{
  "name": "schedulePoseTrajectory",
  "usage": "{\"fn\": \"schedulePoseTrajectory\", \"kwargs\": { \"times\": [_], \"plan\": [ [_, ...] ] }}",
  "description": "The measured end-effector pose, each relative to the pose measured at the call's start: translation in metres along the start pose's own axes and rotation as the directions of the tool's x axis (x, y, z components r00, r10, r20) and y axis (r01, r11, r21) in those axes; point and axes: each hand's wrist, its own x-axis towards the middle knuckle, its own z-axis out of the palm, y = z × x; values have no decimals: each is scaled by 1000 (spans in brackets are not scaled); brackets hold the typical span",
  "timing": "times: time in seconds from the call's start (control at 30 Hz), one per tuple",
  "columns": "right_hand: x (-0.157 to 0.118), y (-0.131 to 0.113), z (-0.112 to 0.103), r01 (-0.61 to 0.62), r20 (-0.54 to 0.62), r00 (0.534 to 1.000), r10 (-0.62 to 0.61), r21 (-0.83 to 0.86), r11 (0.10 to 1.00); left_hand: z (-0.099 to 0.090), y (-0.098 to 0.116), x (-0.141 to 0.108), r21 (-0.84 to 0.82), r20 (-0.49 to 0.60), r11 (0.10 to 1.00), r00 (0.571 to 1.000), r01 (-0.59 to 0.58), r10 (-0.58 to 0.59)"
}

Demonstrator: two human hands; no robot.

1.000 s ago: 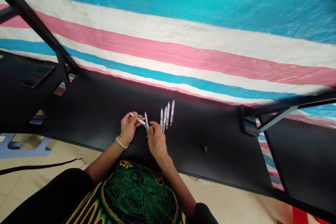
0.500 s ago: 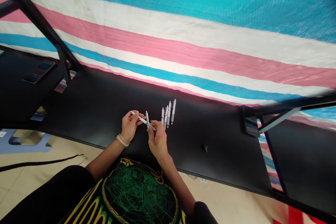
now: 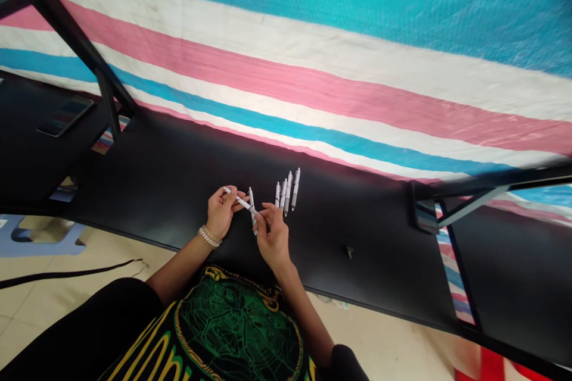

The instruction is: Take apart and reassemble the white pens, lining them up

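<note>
A white pen [image 3: 242,202] is held slantwise between my two hands above the black table [image 3: 170,166]. My left hand [image 3: 220,212] pinches its upper left end. The fingertips of my right hand [image 3: 272,232] close on its lower right end. Behind the held pen another white pen [image 3: 251,196] lies on the table, partly hidden by it and by my right fingers. Just beyond my right hand several white and grey pens [image 3: 295,189] lie side by side, pointing away from me.
A small dark object [image 3: 349,252] lies on the table to the right. A phone [image 3: 67,116] rests on another black table at the left. Black metal legs [image 3: 80,41] rise at both sides, and a striped sheet [image 3: 277,71] hangs behind. A blue-grey stool [image 3: 44,241] stands lower left.
My right hand has shifted slightly right and its fingers have moved on the pen's end. My left hand stays nearly in place with the pen.
</note>
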Motion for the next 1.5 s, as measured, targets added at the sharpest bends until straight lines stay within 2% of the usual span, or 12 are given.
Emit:
{"fn": "schedulePoseTrajectory", "kwargs": {
  "times": [0.13,0.3,0.43,0.53,0.73,0.9,0.97,1.07,1.23,1.5],
  "plan": [
    [0,-2,-2,-16,-46,999,15,-21,1000,0,0,0,2,-1,1000,1000,0,0],
    [-1,-4,-4,-39,-16,999,39,-17,999,-1,-1,0,0,2,1000,1000,8,-8],
    [-3,-6,-4,-59,71,996,58,9,998,-1,-1,0,-6,5,1000,1000,12,-12],
    [-4,-7,-2,-55,9,998,56,-8,998,-1,-1,0,-3,6,1000,1000,12,-12],
    [-4,-7,-3,-68,33,997,69,-32,997,-1,-1,-1,0,14,1000,1000,9,-9],
    [-6,-5,-4,-72,148,986,75,-27,997,0,2,-1,5,27,1000,999,18,-19],
    [-7,-5,-4,-53,133,989,58,-42,998,0,5,-1,-25,70,999,996,48,-46],
    [-10,-5,-6,-22,37,999,24,-50,999,-3,14,-3,-137,160,981,980,137,-115],
    [-13,-3,-15,-18,-55,998,15,-49,999,-13,28,-7,-312,247,896,937,317,-246],
    [-15,-4,-17,-39,-109,994,31,-75,996,-16,33,-6,-395,302,830,909,393,-287]
  ]
}}
